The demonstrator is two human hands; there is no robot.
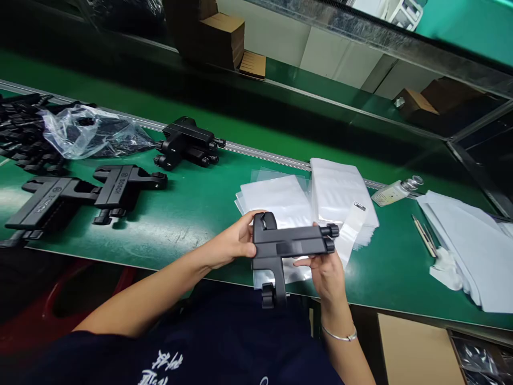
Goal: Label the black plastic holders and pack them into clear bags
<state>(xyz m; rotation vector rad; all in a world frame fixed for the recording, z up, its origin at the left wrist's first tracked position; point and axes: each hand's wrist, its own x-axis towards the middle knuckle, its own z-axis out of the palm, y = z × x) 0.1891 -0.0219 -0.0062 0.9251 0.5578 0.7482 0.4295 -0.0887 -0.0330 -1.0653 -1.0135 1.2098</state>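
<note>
A black plastic bracket (pixel 294 241) with round knobs is held up over the green table's near edge. My left hand (pixel 236 240) grips its left end, thumb on the front face. At the other end my right hand (pixel 325 267) supports it from below and behind, near two knobs. Beneath and beyond the bracket lie clear plastic bags (pixel 276 195). A thicker stack of bags (pixel 340 187) is to their right, with a white label strip (pixel 355 224) on it. Similar black brackets rest farther left, one pair (pixel 120 187) near the middle left and a stack (pixel 186 141) behind.
On the green table (pixel 192 214), a pile of black parts (pixel 28 133) and a plastic-wrapped bundle (pixel 96 133) are at far left. A bottle (pixel 395 191), pens (pixel 424 235) and white sheets (pixel 476 246) lie right. A metal-edged shelf (pixel 360 32) spans above. Below right is a cardboard box (pixel 419 350).
</note>
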